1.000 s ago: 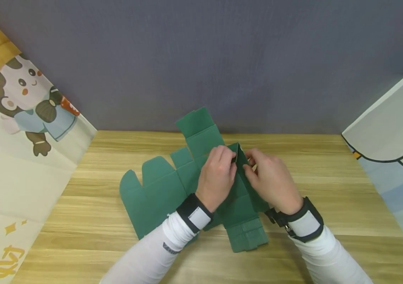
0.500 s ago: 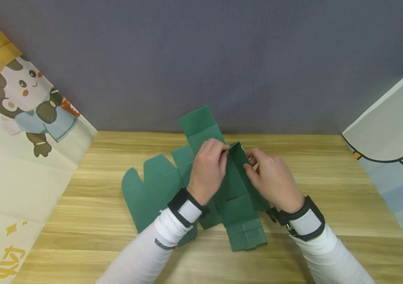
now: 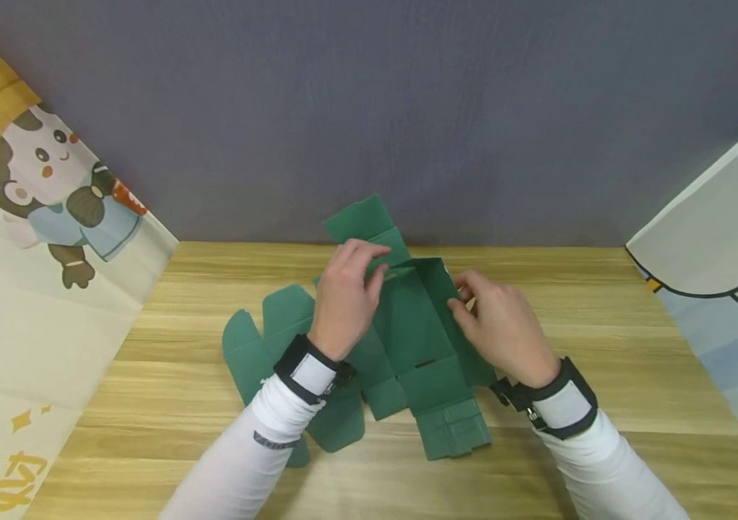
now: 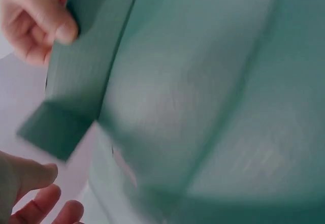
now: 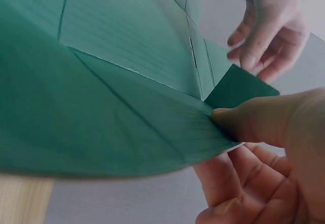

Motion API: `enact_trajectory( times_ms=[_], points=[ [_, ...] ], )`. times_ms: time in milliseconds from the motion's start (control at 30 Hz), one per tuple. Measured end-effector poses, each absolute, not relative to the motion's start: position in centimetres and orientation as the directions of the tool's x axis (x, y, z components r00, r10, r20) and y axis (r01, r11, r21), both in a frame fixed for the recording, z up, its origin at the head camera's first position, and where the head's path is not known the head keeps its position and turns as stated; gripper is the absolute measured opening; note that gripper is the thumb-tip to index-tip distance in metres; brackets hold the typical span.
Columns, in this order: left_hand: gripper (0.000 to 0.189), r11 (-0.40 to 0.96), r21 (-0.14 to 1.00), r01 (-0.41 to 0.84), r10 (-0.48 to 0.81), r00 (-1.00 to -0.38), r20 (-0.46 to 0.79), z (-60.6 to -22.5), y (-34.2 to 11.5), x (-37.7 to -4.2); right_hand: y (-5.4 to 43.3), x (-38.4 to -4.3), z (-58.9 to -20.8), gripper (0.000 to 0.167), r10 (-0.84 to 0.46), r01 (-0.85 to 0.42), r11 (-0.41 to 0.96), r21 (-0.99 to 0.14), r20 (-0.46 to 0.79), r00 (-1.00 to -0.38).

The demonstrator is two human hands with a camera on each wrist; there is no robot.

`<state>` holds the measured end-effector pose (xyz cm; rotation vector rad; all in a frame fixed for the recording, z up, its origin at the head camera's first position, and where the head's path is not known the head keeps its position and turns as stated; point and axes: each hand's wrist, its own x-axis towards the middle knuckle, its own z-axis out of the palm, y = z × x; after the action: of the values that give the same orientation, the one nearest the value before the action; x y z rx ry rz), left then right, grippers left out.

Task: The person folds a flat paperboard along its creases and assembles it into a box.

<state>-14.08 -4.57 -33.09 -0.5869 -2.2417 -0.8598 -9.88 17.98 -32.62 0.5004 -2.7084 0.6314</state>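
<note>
A green cardboard box blank (image 3: 411, 325), creased and partly unfolded, lies on the wooden table. Its right side panel (image 3: 450, 318) stands up, and my right hand (image 3: 505, 328) pinches that panel near its far end, thumb on the inner face and fingers behind. In the right wrist view a small end flap (image 5: 242, 89) juts inward beside the right thumb. My left hand (image 3: 348, 296) hovers over the blank's left part, fingers loosely bent and holding nothing. The left wrist view shows the left fingertips apart from the small flap (image 4: 56, 130).
Rounded flaps (image 3: 287, 307) of the blank spread to the left on the wooden table (image 3: 167, 375). A far flap (image 3: 362, 217) reaches toward the grey back wall (image 3: 369, 108). Printed cartoon panels (image 3: 63, 180) stand along both sides.
My left hand has let go of the small end flap and moved left, away from the standing panel. The right hand keeps its pinch almost in place.
</note>
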Motion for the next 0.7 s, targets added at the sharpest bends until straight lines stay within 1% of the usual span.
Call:
enact_trajectory(
  times_ms=[67, 167, 267, 367, 467, 533, 600, 700],
  points=[
    [0.024, 0.701, 0.435, 0.565, 0.153, -0.715, 0.682, -32.9, -6.0, -14.3, 18.1, -10.0, -32.7, 0.022, -0.262, -0.403, 0.84, -0.363, 0.379, -0.888],
    [0.029, 0.74, 0.46, 0.49, 0.143, -0.784, 0.604, -32.5, -8.3, -14.7, 18.3, -10.1, -32.8, 0.022, -0.261, -0.403, 0.839, -0.366, 0.38, -0.888],
    [0.035, 0.792, 0.454, 0.408, 0.164, -0.859, 0.486, -32.3, -10.3, -15.1, 18.5, -10.1, -32.9, 0.022, -0.258, -0.396, 0.842, -0.367, 0.372, -0.892],
    [0.04, 0.839, 0.409, 0.358, 0.221, -0.912, 0.345, -32.3, -11.6, -15.5, 18.6, -10.1, -33.0, 0.022, -0.254, -0.389, 0.845, -0.367, 0.365, -0.896],
    [0.043, 0.863, 0.368, 0.347, 0.286, -0.935, 0.211, -32.4, -12.3, -15.8, 18.7, -10.2, -33.0, 0.022, -0.247, -0.38, 0.848, -0.369, 0.36, -0.9],
    [0.04, 0.865, 0.359, 0.35, 0.316, -0.937, 0.151, -32.5, -12.4, -15.9, 18.6, -10.3, -33.0, 0.023, -0.241, -0.374, 0.849, -0.373, 0.357, -0.903],
    [0.035, 0.864, 0.366, 0.347, 0.326, -0.938, 0.119, -32.6, -12.4, -16.0, 18.5, -10.3, -33.0, 0.024, -0.238, -0.372, 0.849, -0.376, 0.358, -0.903],
    [0.027, 0.864, 0.372, 0.339, 0.314, -0.941, 0.129, -32.6, -12.3, -15.9, 18.4, -10.4, -33.1, 0.024, -0.24, -0.381, 0.845, -0.377, 0.368, -0.898]
  ],
)
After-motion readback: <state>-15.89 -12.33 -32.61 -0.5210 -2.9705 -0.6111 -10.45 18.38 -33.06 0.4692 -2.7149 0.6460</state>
